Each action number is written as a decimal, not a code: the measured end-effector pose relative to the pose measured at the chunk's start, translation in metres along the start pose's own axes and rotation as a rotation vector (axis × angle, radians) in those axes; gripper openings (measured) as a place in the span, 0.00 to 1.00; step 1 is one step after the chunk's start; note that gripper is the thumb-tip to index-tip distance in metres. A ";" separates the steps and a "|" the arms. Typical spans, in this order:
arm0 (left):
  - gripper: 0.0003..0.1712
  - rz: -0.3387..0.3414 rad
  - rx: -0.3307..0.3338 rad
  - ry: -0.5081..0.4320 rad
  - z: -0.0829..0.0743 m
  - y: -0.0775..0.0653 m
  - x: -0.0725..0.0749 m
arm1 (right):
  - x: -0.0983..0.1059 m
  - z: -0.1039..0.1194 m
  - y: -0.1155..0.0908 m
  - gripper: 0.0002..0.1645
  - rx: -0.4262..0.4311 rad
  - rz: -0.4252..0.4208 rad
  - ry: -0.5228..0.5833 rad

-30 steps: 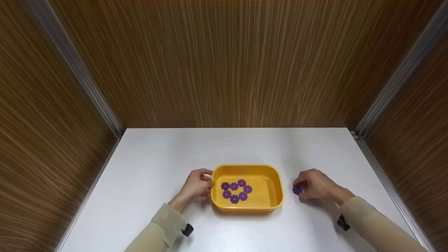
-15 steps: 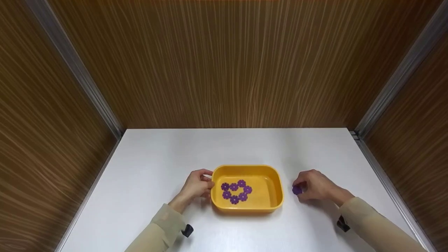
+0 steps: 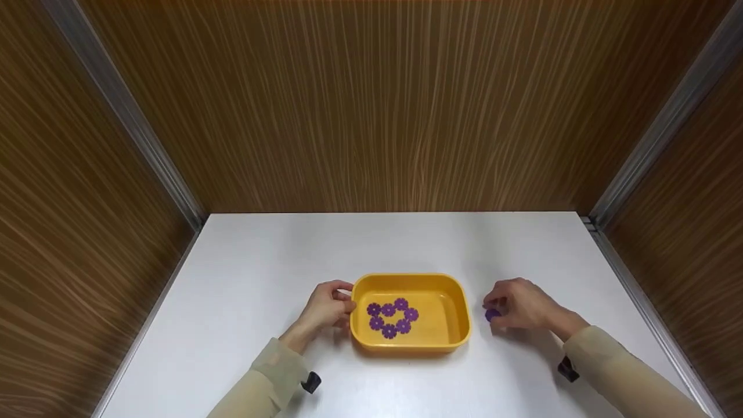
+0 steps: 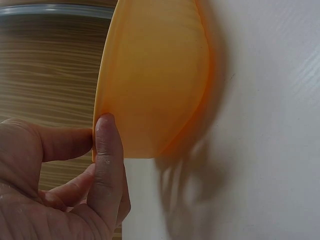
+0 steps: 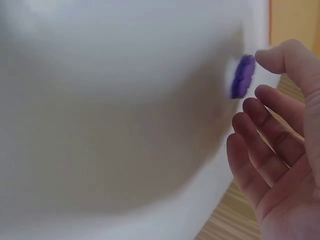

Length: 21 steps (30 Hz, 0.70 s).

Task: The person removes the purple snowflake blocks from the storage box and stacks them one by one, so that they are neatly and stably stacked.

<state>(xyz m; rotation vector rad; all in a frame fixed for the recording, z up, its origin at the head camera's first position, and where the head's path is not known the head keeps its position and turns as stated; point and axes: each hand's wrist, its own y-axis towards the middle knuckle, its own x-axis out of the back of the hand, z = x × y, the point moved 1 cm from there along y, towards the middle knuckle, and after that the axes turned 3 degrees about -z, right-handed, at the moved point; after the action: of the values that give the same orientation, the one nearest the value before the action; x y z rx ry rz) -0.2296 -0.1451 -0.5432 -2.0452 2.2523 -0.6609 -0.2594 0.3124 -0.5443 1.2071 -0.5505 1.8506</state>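
Note:
In the head view my left hand (image 3: 325, 305) holds the left rim of a shallow yellow tray (image 3: 409, 348). The left wrist view shows that rim pinched between thumb and fingers, with the tray (image 4: 160, 75) standing out beyond them. Several purple flower-shaped pieces (image 3: 388, 331) lie in a loose ring on the left half of the tray floor. To the tray's right, my right hand (image 3: 519, 302) is low over the table around a small purple notched-edged piece (image 5: 243, 77). Its thumb and fingertips are spread, close beside the piece.
The white table (image 3: 261, 244) runs back to a brown wood-grain wall (image 3: 371, 116). Similar panels rise on the left and right, with grey metal strips (image 3: 662, 110) along the corners. Black wrist devices (image 3: 311, 382) sit below both sleeves.
My right fingers have parted slightly around the purple piece, which stays in place. The left hand, the tray and the pieces inside it look unchanged.

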 end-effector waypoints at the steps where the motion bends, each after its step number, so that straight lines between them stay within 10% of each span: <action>1: 0.26 0.001 -0.003 0.002 0.000 0.000 0.000 | 0.001 0.003 0.001 0.16 0.028 -0.028 -0.001; 10: 0.26 -0.011 -0.005 0.029 0.000 0.002 0.000 | 0.014 0.036 0.016 0.13 0.194 -0.178 0.051; 21: 0.25 -0.014 0.010 0.030 0.000 0.001 0.000 | 0.007 0.073 0.033 0.15 0.344 -0.158 0.118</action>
<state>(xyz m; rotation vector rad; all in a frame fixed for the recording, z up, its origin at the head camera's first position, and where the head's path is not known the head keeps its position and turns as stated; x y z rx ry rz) -0.2307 -0.1448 -0.5438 -2.0622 2.2483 -0.7075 -0.2496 0.2439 -0.5037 1.3096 -0.0677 1.9143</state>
